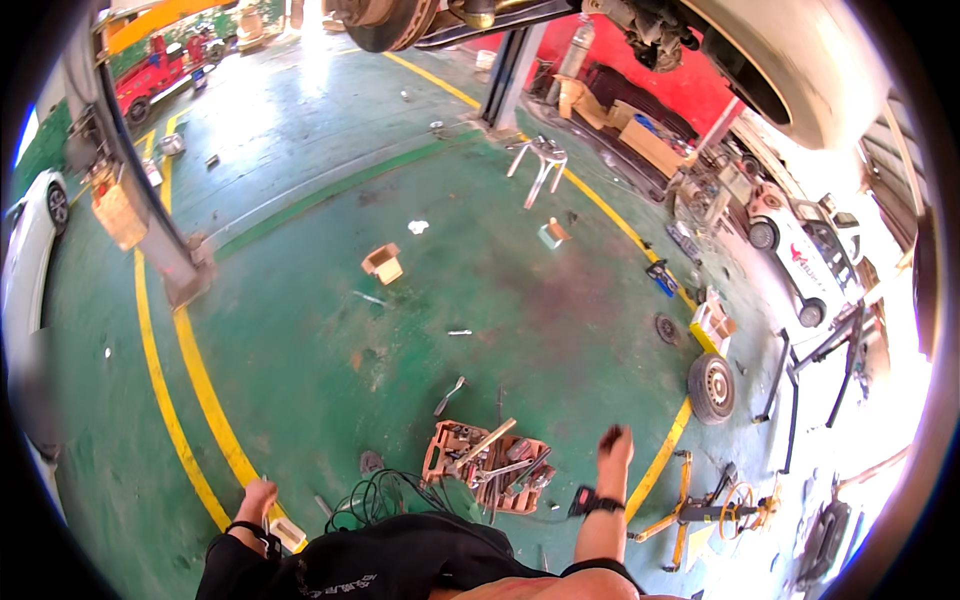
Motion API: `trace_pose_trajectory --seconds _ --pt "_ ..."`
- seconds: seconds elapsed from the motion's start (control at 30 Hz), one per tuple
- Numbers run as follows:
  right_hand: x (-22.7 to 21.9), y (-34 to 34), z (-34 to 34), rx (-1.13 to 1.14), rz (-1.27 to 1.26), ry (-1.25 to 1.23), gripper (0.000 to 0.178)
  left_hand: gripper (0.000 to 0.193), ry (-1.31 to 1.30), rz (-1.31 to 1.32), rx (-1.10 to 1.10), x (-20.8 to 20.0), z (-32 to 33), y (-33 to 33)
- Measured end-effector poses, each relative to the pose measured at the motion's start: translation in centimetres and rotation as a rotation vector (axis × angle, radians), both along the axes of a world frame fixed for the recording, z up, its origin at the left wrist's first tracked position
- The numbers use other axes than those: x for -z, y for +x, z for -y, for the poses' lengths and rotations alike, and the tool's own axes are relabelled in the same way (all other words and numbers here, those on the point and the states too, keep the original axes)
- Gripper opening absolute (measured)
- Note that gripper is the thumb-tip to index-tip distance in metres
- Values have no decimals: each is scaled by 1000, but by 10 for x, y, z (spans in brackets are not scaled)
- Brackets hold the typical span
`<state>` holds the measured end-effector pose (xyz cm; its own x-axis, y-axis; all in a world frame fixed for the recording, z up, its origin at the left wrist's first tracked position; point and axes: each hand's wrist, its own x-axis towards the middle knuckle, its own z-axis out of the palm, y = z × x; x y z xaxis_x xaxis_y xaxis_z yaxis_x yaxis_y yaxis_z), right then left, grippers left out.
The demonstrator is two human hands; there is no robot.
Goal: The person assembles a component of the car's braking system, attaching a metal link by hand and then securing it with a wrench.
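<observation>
Nearby, black cables (pixel 388 478) loop just beside the crowded tool tray (pixel 435 452).

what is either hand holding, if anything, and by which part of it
Nothing visibly held: the left hand and the right hand both look empty.

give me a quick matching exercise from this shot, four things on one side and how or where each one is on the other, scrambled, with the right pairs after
Column one
1. tool case
2. right hand
3. wheel
4. stool

Column two
A. upright near the foot of a post
B. black tyre around a pale rim
C. orange-brown, open, with tools in it
D. raised above the floor, a black strap around its wrist

Right pairs
1-C, 2-D, 3-B, 4-A
</observation>
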<state>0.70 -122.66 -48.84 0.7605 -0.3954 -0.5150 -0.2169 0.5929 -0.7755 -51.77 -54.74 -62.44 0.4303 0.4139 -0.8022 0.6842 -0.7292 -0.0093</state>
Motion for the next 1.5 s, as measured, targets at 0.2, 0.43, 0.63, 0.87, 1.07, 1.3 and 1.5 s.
trace_pose_trajectory --seconds 0.2,0.43,0.63,0.87,1.07,1.3,1.5 --pt "-275 126 -237 -377 438 -111 30 41 -295 918 -784 -210 -46 277" --pt "-476 223 -390 -661 839 -244 35 37 -635 1620 -227 -426 20 474" --pt "-547 253 -455 -770 911 -187 44 38 -612 1932 46 -568 49 564" --pt "-562 279 -466 -890 943 -80 33 42 -585 2165 215 -598 45 624" --pt "-565 269 -472 -882 919 59 26 33 -897 2152 203 -592 47 633" --pt "-560 280 -443 -792 873 -132 33 27 -1033 2106 258 -592 43 643" --pt "-572 263 -459 -727 876 -77 31 25 -1109 1990 293 -598 42 636"
